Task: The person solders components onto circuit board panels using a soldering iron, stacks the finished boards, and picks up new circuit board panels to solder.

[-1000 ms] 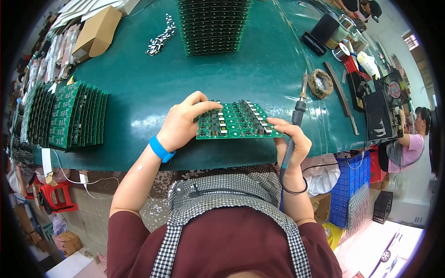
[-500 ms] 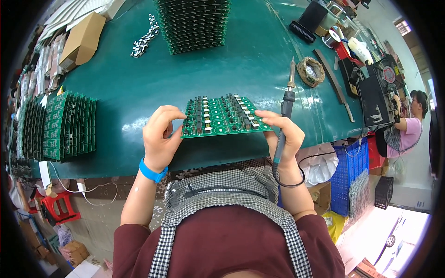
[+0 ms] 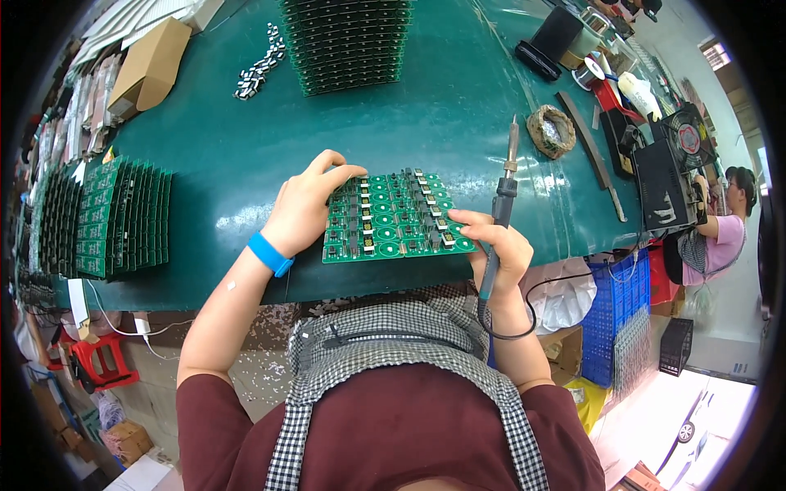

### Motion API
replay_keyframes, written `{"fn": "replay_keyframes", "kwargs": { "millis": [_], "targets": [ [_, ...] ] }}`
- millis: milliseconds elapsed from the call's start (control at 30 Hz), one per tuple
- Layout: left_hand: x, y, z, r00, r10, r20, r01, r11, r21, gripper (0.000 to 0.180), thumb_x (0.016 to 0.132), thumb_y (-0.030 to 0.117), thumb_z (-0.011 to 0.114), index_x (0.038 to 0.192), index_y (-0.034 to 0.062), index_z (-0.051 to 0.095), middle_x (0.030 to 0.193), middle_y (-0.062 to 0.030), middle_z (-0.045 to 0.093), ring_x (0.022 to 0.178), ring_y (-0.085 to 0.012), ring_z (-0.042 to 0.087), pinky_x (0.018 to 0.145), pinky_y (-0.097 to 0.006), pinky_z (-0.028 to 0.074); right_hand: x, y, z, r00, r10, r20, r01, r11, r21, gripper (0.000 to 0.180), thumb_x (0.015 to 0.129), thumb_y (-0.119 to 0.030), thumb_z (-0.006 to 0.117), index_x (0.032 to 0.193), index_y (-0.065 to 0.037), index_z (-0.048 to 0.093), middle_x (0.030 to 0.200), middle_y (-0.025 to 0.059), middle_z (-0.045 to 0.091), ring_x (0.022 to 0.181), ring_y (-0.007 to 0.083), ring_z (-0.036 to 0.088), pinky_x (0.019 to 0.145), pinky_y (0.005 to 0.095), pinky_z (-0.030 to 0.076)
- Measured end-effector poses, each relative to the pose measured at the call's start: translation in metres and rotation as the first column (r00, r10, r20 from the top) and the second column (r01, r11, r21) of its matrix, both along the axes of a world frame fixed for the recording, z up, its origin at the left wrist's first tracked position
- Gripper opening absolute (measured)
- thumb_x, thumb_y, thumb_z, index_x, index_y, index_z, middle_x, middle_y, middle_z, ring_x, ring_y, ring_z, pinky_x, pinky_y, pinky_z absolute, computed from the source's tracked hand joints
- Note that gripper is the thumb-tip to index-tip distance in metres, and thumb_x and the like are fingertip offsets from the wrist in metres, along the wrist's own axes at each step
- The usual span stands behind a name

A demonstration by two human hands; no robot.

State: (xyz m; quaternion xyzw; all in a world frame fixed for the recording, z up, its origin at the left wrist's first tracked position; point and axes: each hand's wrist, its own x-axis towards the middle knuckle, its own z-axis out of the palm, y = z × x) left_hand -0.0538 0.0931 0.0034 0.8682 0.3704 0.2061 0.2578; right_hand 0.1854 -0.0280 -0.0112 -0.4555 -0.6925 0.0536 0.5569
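A green circuit board (image 3: 393, 214) with rows of black and white components is held above the table's near edge, its face tilted toward me. My left hand (image 3: 307, 203), a blue band on its wrist, is closed at the board's far left corner, fingertips on the components there. My right hand (image 3: 501, 248) pinches the board's right edge between thumb and fingers. The same hand also keeps a soldering iron (image 3: 503, 200), which lies across the palm with its tip pointing up and away. The iron's cord loops beside the right wrist.
Circuit boards (image 3: 348, 45) are stacked at the far side, and upright ones (image 3: 123, 217) stand at left. Small white parts (image 3: 260, 65) lie near an open cardboard box (image 3: 151, 65). At right are a tip-cleaning pot (image 3: 550, 131), a solder spool (image 3: 586, 74), a fan (image 3: 686, 135) and a person (image 3: 720, 221).
My left hand has moved from the board's left edge up to its far left corner. The board's face has tipped more toward me, and its near edge is a little lower.
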Motion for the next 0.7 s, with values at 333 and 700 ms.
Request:
{"fn": "replay_keyframes", "kwargs": {
  "millis": [333,700],
  "targets": [
    [0.004,0.006,-0.005,0.999,-0.020,0.027,0.021,0.999,-0.034,0.045,0.070,-0.013,0.050,0.107,0.0095,0.063,0.104,-0.0093,0.057,0.092,-0.0336,0.060,0.080,-0.040,0.049,-0.002,-0.001,0.007,0.999,-0.034,0.003,0.034,0.998,-0.062,0.027,0.066,0.016,0.060,0.085,-0.002,0.057,0.092,0.0184,0.069,0.085,0.0273,0.069,0.072,0.0299,0.053],
    [-0.001,-0.006,0.009,0.987,0.127,0.095,-0.117,0.987,-0.109,0.036,0.073,-0.005,0.058,0.107,0.0088,0.058,0.102,-0.0093,0.057,0.091,-0.0335,0.059,0.076,-0.038,0.048,-0.002,0.011,0.005,0.996,-0.056,-0.065,0.055,0.998,-0.027,0.033,0.060,0.015,0.066,0.086,-0.004,0.060,0.092,0.0119,0.070,0.077,0.0231,0.069,0.065,0.0277,0.053]
  ]
}}
